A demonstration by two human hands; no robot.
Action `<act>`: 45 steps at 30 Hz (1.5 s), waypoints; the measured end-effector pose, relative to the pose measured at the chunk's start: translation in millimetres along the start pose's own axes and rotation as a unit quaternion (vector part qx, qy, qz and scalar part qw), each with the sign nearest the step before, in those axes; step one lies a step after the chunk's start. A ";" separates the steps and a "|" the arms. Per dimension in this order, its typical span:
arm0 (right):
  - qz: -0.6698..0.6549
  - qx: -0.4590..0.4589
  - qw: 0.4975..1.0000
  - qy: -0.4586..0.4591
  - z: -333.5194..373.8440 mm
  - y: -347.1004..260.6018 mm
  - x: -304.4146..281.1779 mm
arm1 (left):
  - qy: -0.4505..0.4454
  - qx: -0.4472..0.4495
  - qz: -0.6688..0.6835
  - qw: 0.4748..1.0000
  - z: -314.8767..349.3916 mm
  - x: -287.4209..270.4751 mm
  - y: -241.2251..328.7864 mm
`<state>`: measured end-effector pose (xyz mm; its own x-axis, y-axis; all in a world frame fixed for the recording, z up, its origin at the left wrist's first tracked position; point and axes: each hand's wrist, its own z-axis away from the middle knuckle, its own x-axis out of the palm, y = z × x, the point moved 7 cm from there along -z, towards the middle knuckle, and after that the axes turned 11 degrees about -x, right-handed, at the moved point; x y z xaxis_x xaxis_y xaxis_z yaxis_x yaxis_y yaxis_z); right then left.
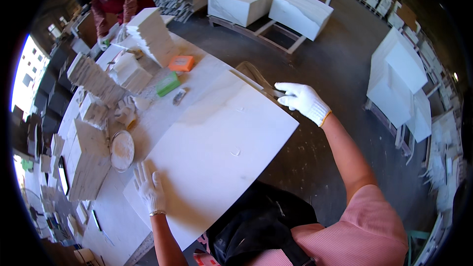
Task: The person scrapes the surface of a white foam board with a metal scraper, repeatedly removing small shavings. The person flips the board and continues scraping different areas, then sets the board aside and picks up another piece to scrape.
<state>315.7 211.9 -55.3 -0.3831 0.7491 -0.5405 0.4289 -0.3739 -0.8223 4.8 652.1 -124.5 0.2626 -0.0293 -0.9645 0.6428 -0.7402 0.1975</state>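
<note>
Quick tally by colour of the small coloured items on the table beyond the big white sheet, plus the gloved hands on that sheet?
Orange block: 1
Green block: 1
White-gloved hands on the white sheet: 2, left hand and right hand
Total: 4

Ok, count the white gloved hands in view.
3. The left hand lies flat on the big white sheet; the right hand is at its far corner; a co-worker's gloved hand is up at the table's far end. Others may be hidden.

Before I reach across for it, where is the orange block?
In the head view, the orange block lies on the white table, upper left, beyond the big white sheet, between the green block and the leaning stack of white sheets.
</note>
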 end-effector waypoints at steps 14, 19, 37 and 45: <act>-0.314 0.156 0.930 -0.113 111.9 -0.2 38.4 | -0.005 -0.028 -0.001 1.000 4.3 0.6 -4.1; -0.279 0.106 0.936 -0.186 93.5 -1.1 75.4 | -0.005 -0.029 -0.057 0.998 15.4 6.0 -4.9; -0.248 0.115 0.923 -0.271 127.5 -3.5 92.7 | -0.033 -0.025 -0.033 0.999 26.6 -0.4 5.7; -0.363 0.191 0.887 0.213 134.3 94.7 -20.5 | -0.016 -0.023 -0.022 0.999 28.0 -2.6 8.6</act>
<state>254.3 87.7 -145.9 -0.0672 0.9763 0.2056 -0.1434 0.1944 -0.9704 -10.5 627.0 -125.1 0.2102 -0.0202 -0.9775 0.6856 -0.7097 0.1621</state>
